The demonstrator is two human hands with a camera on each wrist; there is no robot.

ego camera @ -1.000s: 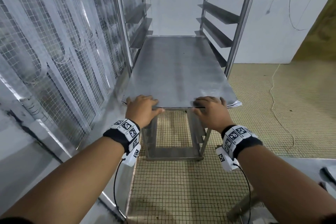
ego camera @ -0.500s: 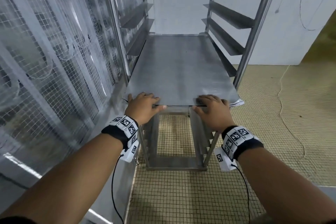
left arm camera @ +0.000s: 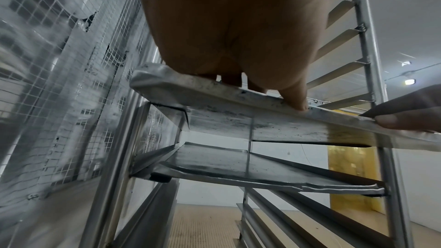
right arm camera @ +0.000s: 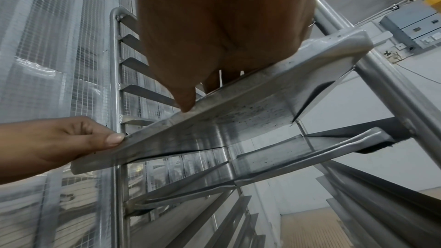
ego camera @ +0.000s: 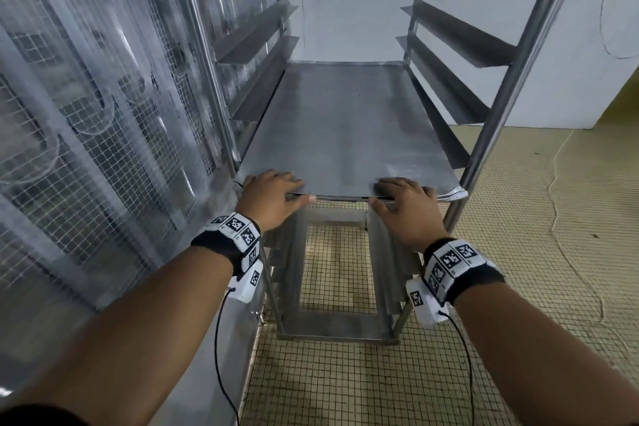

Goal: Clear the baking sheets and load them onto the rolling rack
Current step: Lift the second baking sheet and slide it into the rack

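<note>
A flat metal baking sheet [ego camera: 345,135] lies level between the rails of the rolling rack [ego camera: 501,107], its near rim at the front posts. My left hand [ego camera: 273,197] holds the rim left of centre, fingers on top and thumb against the front edge. My right hand [ego camera: 404,204] holds it the same way right of centre. In the left wrist view the left hand [left arm camera: 226,25] covers the rim of the baking sheet [left arm camera: 214,90]. The right wrist view shows the right hand [right arm camera: 214,25] on the baking sheet [right arm camera: 238,112]. Another sheet [left arm camera: 226,163] sits one level below.
A wire-mesh wall [ego camera: 103,114] covered in plastic stands close against the rack's left side. Empty angled rails [ego camera: 449,45] run above the sheet and more below. The floor is tiled [ego camera: 345,391], with a thin cable [ego camera: 567,218] trailing on the right.
Both hands and the sheet have moved a little forward into the rack, and my head has come closer. The hold on the rim is unchanged.
</note>
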